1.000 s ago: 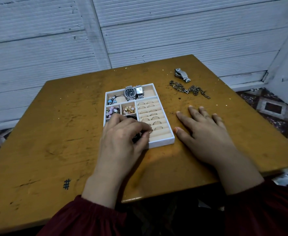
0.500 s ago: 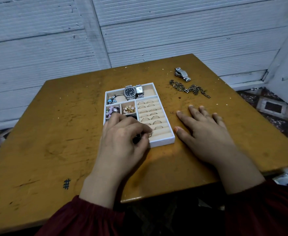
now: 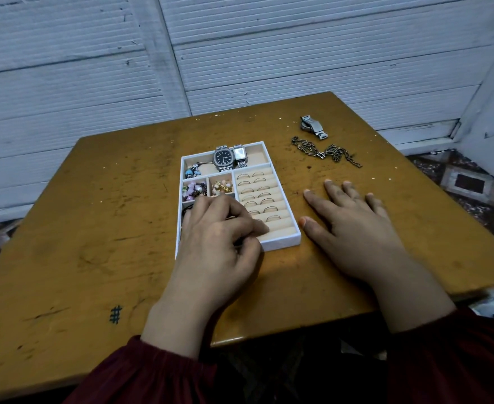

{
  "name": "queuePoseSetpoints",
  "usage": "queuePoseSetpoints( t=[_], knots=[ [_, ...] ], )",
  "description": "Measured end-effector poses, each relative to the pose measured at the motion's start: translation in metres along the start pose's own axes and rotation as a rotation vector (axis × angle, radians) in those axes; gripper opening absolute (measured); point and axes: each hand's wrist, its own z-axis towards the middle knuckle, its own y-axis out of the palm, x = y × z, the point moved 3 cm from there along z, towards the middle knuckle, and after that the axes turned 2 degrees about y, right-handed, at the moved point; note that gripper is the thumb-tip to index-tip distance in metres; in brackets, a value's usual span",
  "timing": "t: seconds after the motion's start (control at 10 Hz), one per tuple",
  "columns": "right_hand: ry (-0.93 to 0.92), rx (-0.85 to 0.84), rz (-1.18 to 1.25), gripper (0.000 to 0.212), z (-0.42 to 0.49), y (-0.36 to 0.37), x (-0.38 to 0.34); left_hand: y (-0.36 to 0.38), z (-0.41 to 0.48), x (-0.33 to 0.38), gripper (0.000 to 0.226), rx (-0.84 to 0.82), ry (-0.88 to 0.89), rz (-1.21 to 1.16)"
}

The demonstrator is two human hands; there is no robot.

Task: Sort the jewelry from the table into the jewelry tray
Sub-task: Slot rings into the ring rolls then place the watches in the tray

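A worn yellow-brown table (image 3: 94, 228) stands against a white slatted wall (image 3: 269, 53). Read the table as a clock, with twelve at the wall.

- **Seven o'clock:** a small dark hash mark (image 3: 115, 314) is inked on the wood.
- **Centre:** the white jewelry tray (image 3: 280, 243) sits here.
  - Its far compartment holds a charm bracelet (image 3: 192, 170) and two watches (image 3: 224, 157) side by side.
  - Nearer, two small compartments hold coloured beads (image 3: 193, 190).
  - The right half is rows of cushion rolls with thin rings (image 3: 257, 193) slotted in.
- **Left hand:** the person's left hand (image 3: 219, 237) covers the tray's near-left part. Its fingers are curled, with the forefinger tip on the nearest roll and the thumb tucked beneath. It hides the compartments under it, and whether it pinches anything cannot be made out.
- **Three o'clock:** the right hand (image 3: 353, 225) lies flat on the wood just beside the tray, fingers spread, holding nothing.
- **One o'clock:** a dark link chain (image 3: 324, 151) lies loose on the table, with a folded steel watch (image 3: 314, 127) just beyond it.
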Motion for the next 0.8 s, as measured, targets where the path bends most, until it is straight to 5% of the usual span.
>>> queuePoseSetpoints(
  t=[0.8],
  knots=[
    [-0.002, 0.017, 0.005, 0.058, 0.0023, 0.002, 0.0011, -0.0035, -0.0001, -0.0045, 0.033, 0.121, -0.026, -0.003]
  ],
)
